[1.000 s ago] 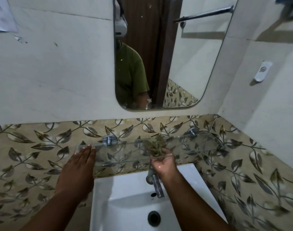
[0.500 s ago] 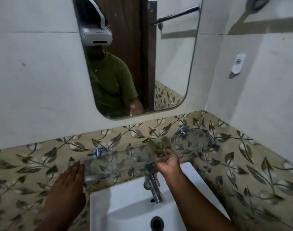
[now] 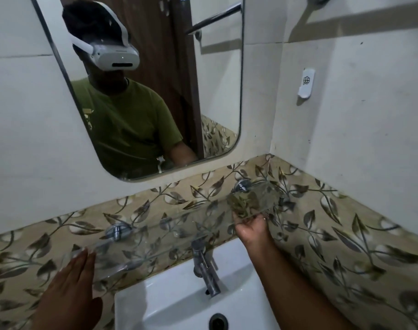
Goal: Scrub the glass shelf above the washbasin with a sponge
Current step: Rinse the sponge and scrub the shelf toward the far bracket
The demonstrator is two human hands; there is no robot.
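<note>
- Head view: one glass shelf (image 3: 170,236) hangs on the leaf-patterned tile band, just above the one white washbasin (image 3: 179,303); its long axis runs along the wall, sloping in the picture from low at the left end to high at the right end by the corner.
- Two round metal brackets fix the shelf to the wall, the left bracket (image 3: 117,231) and the right bracket (image 3: 242,185).
- One sponge (image 3: 245,204), greenish, sits at the shelf's right end, seen through the glass.
- Two hands: the right hand (image 3: 252,228) reaches up under the shelf's right end, fingers closed around the sponge.
- The left hand (image 3: 71,289) lies flat and spread, fingertips touching the shelf's left end.
- One chrome tap (image 3: 204,265) stands below the shelf's middle.
- One mirror (image 3: 227,91) hangs above the shelf.
</note>
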